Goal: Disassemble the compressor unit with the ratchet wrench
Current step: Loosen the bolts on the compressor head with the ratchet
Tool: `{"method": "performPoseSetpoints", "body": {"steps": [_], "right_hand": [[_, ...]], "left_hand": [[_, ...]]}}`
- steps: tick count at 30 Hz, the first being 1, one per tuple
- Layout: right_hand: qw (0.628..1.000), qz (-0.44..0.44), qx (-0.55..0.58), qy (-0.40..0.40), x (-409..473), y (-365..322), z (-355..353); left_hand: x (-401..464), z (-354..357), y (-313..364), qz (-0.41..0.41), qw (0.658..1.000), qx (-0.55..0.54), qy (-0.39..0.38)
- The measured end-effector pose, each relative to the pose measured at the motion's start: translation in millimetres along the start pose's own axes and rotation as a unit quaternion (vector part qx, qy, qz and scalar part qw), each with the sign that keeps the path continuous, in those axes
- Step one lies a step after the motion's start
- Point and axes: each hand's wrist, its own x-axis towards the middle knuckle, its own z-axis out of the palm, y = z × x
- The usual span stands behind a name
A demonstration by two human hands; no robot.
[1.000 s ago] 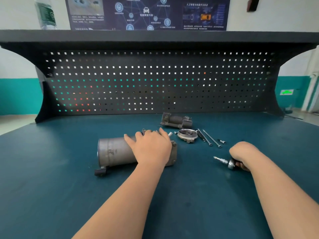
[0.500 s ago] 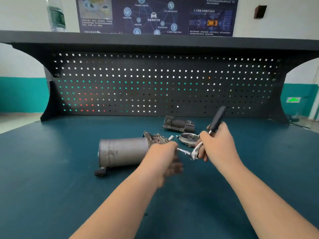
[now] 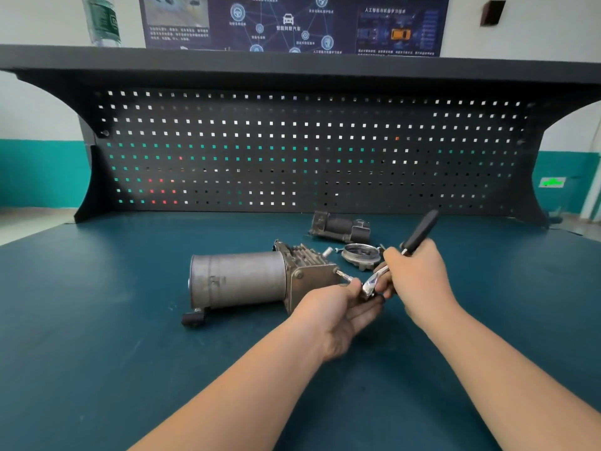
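The compressor unit [image 3: 240,281], a grey metal cylinder with a finned end block, lies on its side on the teal bench. My right hand [image 3: 414,278] grips the ratchet wrench [image 3: 419,234] by its black handle, which points up and away; the chrome head is down near the block's right end. My left hand [image 3: 338,309] is palm-up under the wrench head, fingers pinching the extension bit [image 3: 346,277] that reaches to the block.
A removed ring-shaped cover [image 3: 359,253] and a small dark motor part [image 3: 340,227] lie behind the hands. A loose bolt [image 3: 327,252] sits beside the ring. The black pegboard [image 3: 292,151] stands at the bench's back; a bottle [image 3: 102,21] stands on its shelf.
My right hand lifted the wrench off the bench and brought it left to the compressor's end. My left hand left the top of the cylinder and came to the wrench head.
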Motion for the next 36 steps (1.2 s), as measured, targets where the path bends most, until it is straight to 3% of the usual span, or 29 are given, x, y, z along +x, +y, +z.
{"method": "performPoseSetpoints", "body": {"steps": [7,13,16,20,25,31,36], "right_hand": [[0.972,0.160,0.172,0.006,-11,-10,3],[0.946,0.196,0.258,0.020,-21,-17,9],[0.960,0.137,0.244,0.031,-25,-15,14],[0.991,0.030,0.124,0.038,-25,-9,17],[1.000,0.008,0.017,0.008,-15,-11,7],[0.973,-0.172,-0.140,-0.057,-24,-29,7],[0.959,-0.210,-0.179,-0.069,-27,-31,4]], "left_hand": [[-3,0,3,-0.019,0.999,-0.030,0.032],[-4,-2,8,-0.014,0.998,-0.044,0.049],[-4,-4,10,-0.011,0.997,-0.058,0.049],[-3,-6,11,-0.015,0.996,-0.081,0.037],[-1,-7,14,-0.008,0.996,-0.081,0.022],[3,-11,16,-0.015,0.996,-0.084,0.000],[6,-10,15,0.002,0.998,-0.062,-0.014]]}}
